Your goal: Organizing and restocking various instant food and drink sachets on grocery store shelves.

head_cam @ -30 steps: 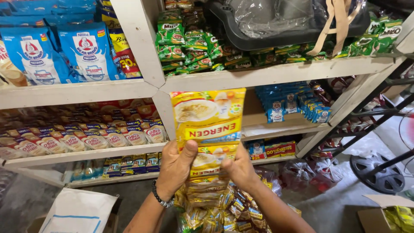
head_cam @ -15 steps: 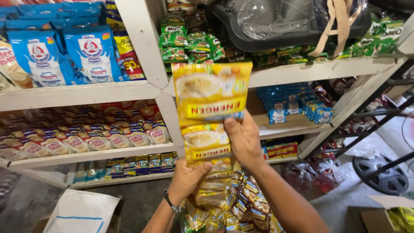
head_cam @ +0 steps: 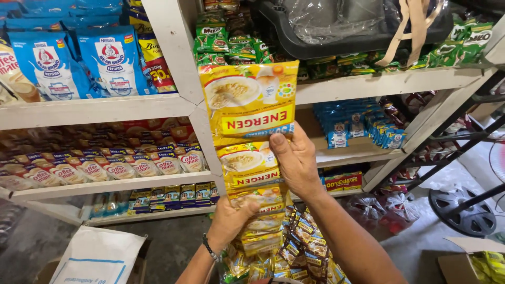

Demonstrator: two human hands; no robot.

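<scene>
Strip of sachets: a chain of yellow cereal-drink sachets (head_cam: 247, 100) held upright in front of the white shelf post (head_cam: 181, 58), its top sachet level with the upper shelf, the lower ones running down between the two hands
Right hand: the right hand (head_cam: 294, 160) grips the strip just below the top sachet, thumb pressed on the front face, the other fingers curled behind out of sight
Left hand: the left hand (head_cam: 231, 218) sits lower on the same strip, fingers closed around a bunch of sachets, thumb on the front; a dark wristband (head_cam: 210, 248) shows at the wrist
Weight: judged light, each sachet thin and partly filled with powder
Stiffness: soft foil film, the chain folds at every seam and would flop above a grip
Surface: glossy and likely slippery, so a pinch across a seam should hold better than a flat face
Fragility: seams are probably perforated, a hard pull could tear sachets apart
Below the post: a hanging cluster of brown sachets (head_cam: 305, 239) touches the right forearm
Left of the post: rows of creamer sachets (head_cam: 105, 168) and blue milk powder bags (head_cam: 113, 60)
</scene>
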